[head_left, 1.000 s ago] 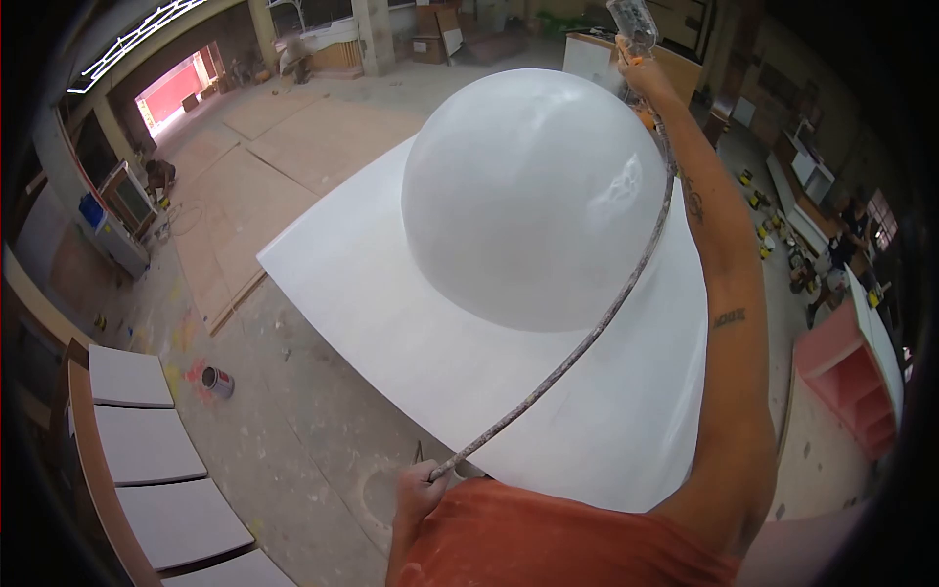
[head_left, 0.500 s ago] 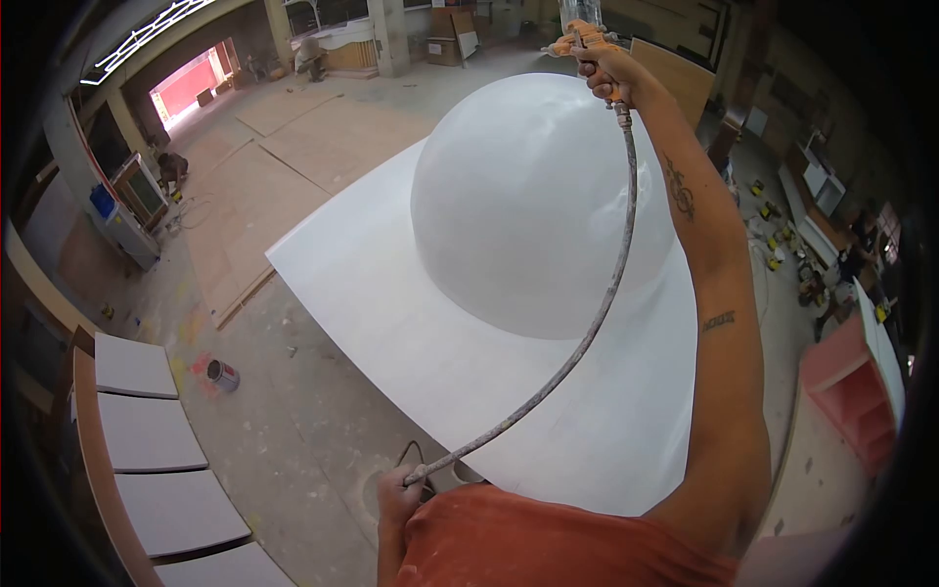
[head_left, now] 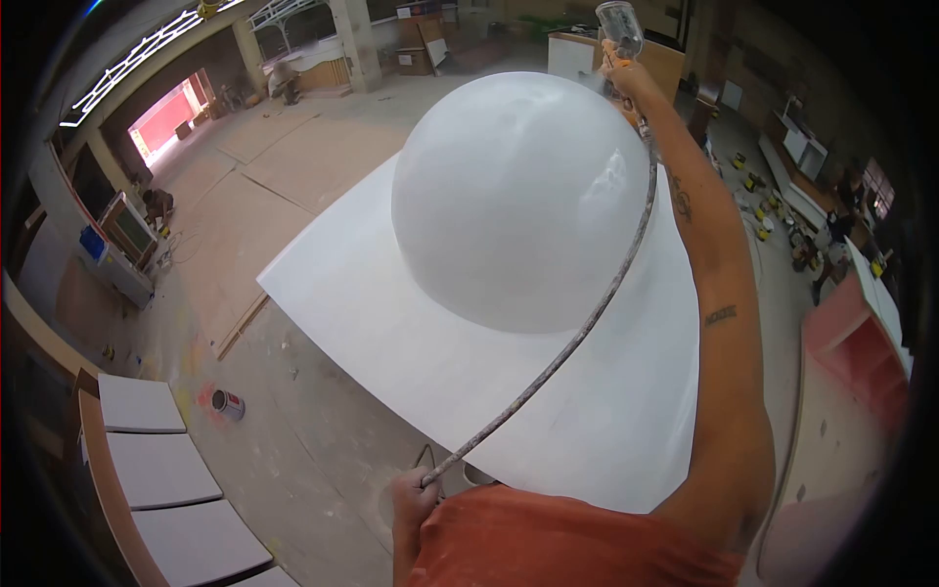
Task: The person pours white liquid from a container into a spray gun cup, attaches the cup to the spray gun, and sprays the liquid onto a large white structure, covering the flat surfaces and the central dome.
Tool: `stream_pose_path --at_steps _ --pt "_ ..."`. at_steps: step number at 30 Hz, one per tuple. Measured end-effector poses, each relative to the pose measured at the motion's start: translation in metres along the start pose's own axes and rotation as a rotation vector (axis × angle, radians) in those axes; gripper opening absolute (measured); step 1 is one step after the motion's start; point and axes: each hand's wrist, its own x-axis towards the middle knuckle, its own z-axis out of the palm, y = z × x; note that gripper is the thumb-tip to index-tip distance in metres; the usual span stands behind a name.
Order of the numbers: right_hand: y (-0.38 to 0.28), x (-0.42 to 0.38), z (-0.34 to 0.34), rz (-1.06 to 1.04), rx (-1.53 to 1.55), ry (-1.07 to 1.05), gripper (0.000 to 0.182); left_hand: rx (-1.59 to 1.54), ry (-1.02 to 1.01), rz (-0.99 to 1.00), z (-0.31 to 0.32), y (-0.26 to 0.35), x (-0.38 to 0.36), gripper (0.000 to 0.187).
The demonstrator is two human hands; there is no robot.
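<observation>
The right hand (head_left: 622,73) reaches high over the far side of the dome (head_left: 523,196), fingers wrapped round the grip of a spray gun (head_left: 620,29), whose cup stands upright above the fist, likely so the nozzle points at the dome's top. From the gun a hose (head_left: 577,338) hangs in a long curve across the dome's right flank to the left hand (head_left: 415,494), fingers closed on it low by the base's near edge, apparently to keep it off the white surface. The dome sits mid-base (head_left: 362,303). A can (head_left: 228,403) stands on the floor (head_left: 293,440), off the base's left edge.
</observation>
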Motion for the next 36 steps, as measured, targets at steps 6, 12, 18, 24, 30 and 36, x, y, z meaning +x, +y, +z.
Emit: stream_pose_path --at_steps 6,12,18,24,30,36 --pt "-0.007 -0.086 -0.034 -0.015 -0.122 0.066 0.025 -0.017 -0.057 0.088 -0.01 -0.013 -0.001 0.032" --pt "-0.05 -0.177 -0.026 0.049 0.212 -0.239 0.021 0.03 -0.059 0.104 -0.032 -0.022 -0.004 0.048" --pt "-0.045 -0.191 -0.025 0.032 0.494 -0.448 0.025 0.077 -0.026 0.11 -0.054 -0.029 -0.012 0.048" --pt "-0.016 -0.193 -0.043 0.097 0.294 -0.214 0.019 0.082 0.016 0.121 -0.05 -0.031 -0.018 0.045" --pt "0.033 -0.151 -0.066 0.067 0.122 0.052 0.021 0.069 -0.005 0.099 -0.033 -0.026 -0.018 0.041" --pt "0.083 -0.104 -0.065 -0.342 -0.339 0.4 0.029 0.012 -0.06 0.144 -0.021 -0.019 -0.007 0.033"
